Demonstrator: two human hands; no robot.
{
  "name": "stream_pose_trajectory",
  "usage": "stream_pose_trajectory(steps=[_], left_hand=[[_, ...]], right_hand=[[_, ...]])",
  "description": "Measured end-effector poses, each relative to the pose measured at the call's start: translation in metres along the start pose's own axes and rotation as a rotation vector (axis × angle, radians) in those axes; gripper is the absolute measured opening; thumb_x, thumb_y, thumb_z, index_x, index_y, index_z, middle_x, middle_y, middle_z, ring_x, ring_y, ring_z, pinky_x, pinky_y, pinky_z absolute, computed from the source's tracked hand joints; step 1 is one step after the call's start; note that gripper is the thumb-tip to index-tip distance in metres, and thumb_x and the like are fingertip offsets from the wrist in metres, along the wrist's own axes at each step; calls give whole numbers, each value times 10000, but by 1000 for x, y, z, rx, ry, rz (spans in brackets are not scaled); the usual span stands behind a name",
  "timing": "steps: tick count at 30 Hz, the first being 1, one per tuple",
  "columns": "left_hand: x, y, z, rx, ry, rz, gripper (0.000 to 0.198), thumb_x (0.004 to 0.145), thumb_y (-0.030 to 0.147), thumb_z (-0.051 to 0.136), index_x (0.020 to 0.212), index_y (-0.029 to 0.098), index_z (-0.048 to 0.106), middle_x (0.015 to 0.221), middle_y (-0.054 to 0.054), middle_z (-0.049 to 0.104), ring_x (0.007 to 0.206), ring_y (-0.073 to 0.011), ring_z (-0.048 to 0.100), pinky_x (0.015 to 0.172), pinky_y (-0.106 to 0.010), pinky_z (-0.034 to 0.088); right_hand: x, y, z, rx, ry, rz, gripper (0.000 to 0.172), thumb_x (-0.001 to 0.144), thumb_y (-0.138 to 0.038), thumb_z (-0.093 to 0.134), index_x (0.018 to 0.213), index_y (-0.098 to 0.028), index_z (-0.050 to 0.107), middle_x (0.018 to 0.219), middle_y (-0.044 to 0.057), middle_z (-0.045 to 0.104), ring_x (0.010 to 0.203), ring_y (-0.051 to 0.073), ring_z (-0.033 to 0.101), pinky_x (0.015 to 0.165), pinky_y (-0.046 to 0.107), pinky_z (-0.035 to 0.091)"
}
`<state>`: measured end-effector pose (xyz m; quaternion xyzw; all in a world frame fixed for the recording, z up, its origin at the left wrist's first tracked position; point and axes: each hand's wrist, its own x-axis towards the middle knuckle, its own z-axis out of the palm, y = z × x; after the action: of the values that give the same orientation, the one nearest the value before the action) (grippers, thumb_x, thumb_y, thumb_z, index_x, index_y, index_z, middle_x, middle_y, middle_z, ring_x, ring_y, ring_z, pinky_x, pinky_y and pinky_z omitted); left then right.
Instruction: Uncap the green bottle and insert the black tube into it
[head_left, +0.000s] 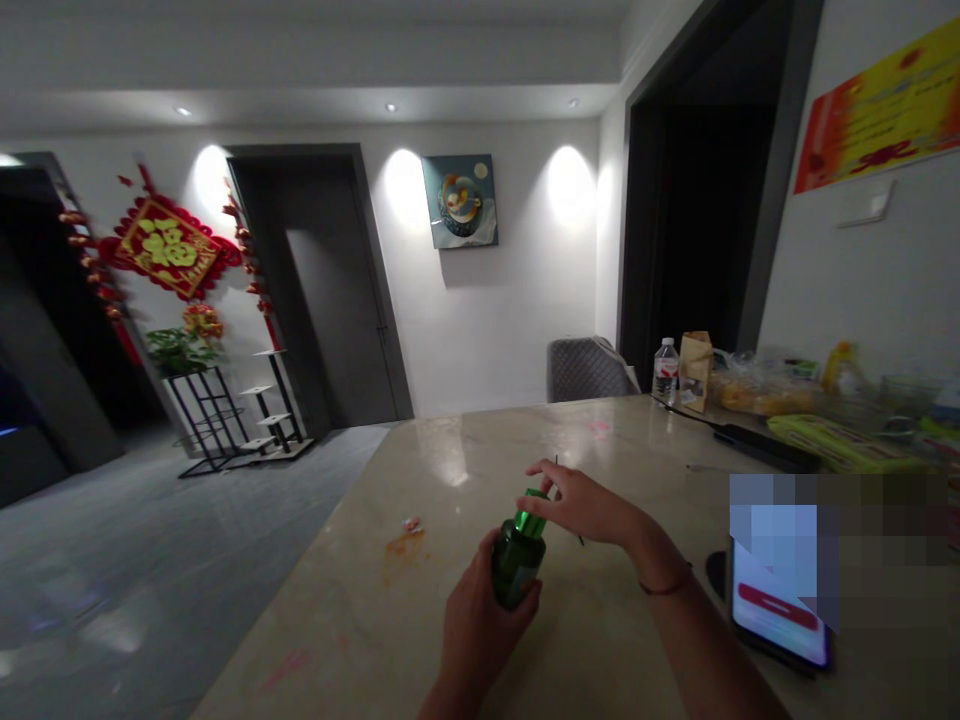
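My left hand [480, 625] is wrapped round the body of a small dark green bottle [516, 562], holding it just above the beige marble table [450, 480]. My right hand [581, 505] is curled over the bottle's shiny green cap [532, 515], fingers pinching it from the right. A thin dark stick-like item pokes up and down from the right hand's fingers; I cannot make out what it is.
A lit phone [776, 610] lies at the right. Along the back right wall stand a water bottle [664, 372], a paper bag [695, 370], food packets [757, 392] and a dark flat item [761, 445]. A grey chair [589, 368] stands behind the table. An orange stain [405, 545] marks the tabletop.
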<state>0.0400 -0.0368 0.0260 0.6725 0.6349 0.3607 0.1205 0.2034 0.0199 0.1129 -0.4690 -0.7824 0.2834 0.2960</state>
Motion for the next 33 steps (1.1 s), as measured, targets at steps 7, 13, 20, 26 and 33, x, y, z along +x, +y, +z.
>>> stream_pose_trajectory(steps=[7,13,20,26,33], left_hand=[[3,-10,5,-3,-14,19,570,671,326,601,1191,237,385,986,-42,650,909,-205,618,766,-291,444],[3,-9,4,11,-22,25,556,678,334,587,1185,229,381,980,-48,649,884,-204,622,743,-290,445],[3,-10,5,31,-6,27,586,664,357,591,1198,228,384,986,-54,654,892,-212,622,731,-290,446],[5,-12,5,31,4,52,566,670,359,588,1184,221,394,995,-54,654,882,-207,627,726,-286,451],[5,-11,5,20,-11,31,577,673,353,592,1196,234,378,995,-45,651,902,-203,620,749,-284,445]], right_hand=[[2,2,3,-97,7,14,258,740,-393,567,850,-164,615,698,27,605,614,127,530,546,220,366],[-2,4,-4,36,-92,-86,410,714,-283,597,1113,-207,542,891,34,619,705,129,561,627,225,425],[-1,-5,2,-83,15,32,414,791,-491,472,1026,-172,592,762,56,622,691,162,573,645,265,411],[1,-3,6,-77,22,-15,258,752,-390,551,853,-163,620,732,33,618,608,124,546,555,226,383],[2,5,3,-34,-3,-95,344,680,-287,625,996,-155,594,824,40,623,724,135,553,651,232,413]])
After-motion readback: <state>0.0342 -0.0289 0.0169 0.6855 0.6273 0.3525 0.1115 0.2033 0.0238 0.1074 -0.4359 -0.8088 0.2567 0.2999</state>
